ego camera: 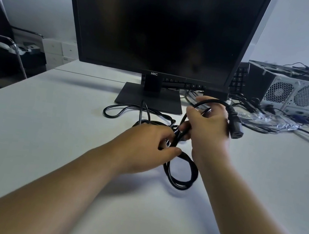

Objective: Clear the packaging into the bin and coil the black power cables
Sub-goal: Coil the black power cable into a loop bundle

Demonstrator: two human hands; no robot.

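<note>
- left hand (pixel 145 145) is pinching the black power cable (pixel 177 186) where the loops cross, coil dangling just below its thumb
- right hand (pixel 209 131) curled round the same cable, plug (pixel 236 129) poking out on its far side
- the slack lies on the bench (pixel 48 121) by the monitor stand (pixel 150 98)

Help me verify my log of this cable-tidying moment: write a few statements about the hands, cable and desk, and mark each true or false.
1. The left hand and the right hand both grip the black power cable. True.
2. The monitor screen is lit. False: it is dark.
3. The cable's connector sticks out beside the right hand. True.
4. The computer case sits left of the monitor. False: it sits to its right.
5. Clear plastic packaging lies on the table, right of the hands. True.
</note>
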